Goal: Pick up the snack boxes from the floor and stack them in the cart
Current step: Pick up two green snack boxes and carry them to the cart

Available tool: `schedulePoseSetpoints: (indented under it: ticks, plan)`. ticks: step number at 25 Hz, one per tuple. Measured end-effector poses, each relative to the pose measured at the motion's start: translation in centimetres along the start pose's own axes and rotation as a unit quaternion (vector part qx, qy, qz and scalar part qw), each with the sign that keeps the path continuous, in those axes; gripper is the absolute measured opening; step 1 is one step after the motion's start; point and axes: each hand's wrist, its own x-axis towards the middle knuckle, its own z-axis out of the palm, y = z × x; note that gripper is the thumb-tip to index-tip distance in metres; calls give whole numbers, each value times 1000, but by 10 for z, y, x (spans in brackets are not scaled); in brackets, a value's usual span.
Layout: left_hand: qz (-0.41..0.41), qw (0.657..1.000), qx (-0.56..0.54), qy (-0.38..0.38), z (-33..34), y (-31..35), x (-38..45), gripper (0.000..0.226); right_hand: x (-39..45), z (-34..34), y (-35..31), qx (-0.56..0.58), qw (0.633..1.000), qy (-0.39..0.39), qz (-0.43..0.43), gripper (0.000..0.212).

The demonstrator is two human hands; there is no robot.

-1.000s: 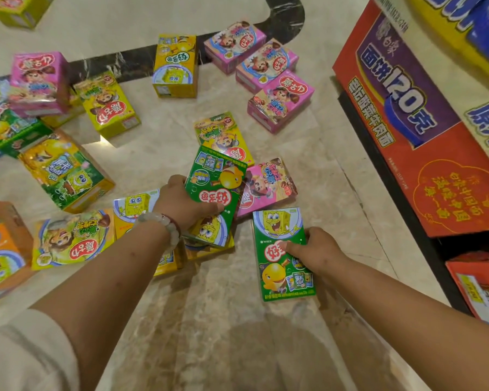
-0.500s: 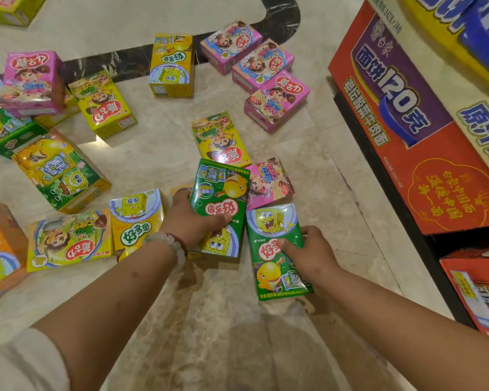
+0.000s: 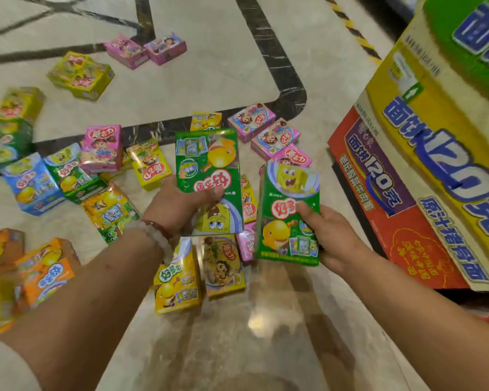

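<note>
The left hand (image 3: 178, 204) grips a green rectangular cardboard snack box (image 3: 208, 176) with a yellow fish and a cartoon sponge printed on its face; the thumb lies across the front near the red label, and the box is raised clear of the floor. The right hand (image 3: 332, 238) grips a second green snack box (image 3: 290, 213) of the same design, thumb pressed on the front panel, fingers hidden behind it. The two held boxes are side by side with a narrow gap between them — not touching. A pale bead bracelet (image 3: 156, 235) sits on the left wrist.

Below the hands, on the glossy beige marble floor (image 3: 237, 334), lie a yellow snack box (image 3: 178, 280) and a tan snack box (image 3: 223, 266), just beside each other. Further boxes are scattered to the left and beyond: a blue box (image 3: 31, 184), orange boxes (image 3: 45, 272), pink boxes (image 3: 263, 128) and a yellow-green box (image 3: 81, 76).

At the right edge stand large printed cartons (image 3: 401, 198) — red below, yellow above — with blue lettering. No part of a cart can be identified with certainty.
</note>
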Motion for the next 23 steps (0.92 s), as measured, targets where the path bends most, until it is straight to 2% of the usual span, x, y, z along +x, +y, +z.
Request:
schedulePoseSetpoints:
  ticks: [4,7,11,17,20,23]
  plan:
    - [74,997,-12,-23,-17,153,-49,45,-55,59,-128,46,995,-19,-84,13]
    - [101,994,-13,-49,-27,268,-98,48,-129,86,-231,28,993,-8,-116,12]
    - [127,990,-27,-63,-36,430,-184,74,-248,116,-380,-13,988,12,-156,9]
    - [211,972,-26,-104,-42,628,-315,57,-416,168,-563,-77,959,13,-272,20]
    - [250,960,-33,-124,-51,685,-365,45,-483,190,-605,-82,946,4,-314,21]
    - [292,944,-26,-155,-64,714,-407,32,-544,211,-614,-74,931,31,-357,19]
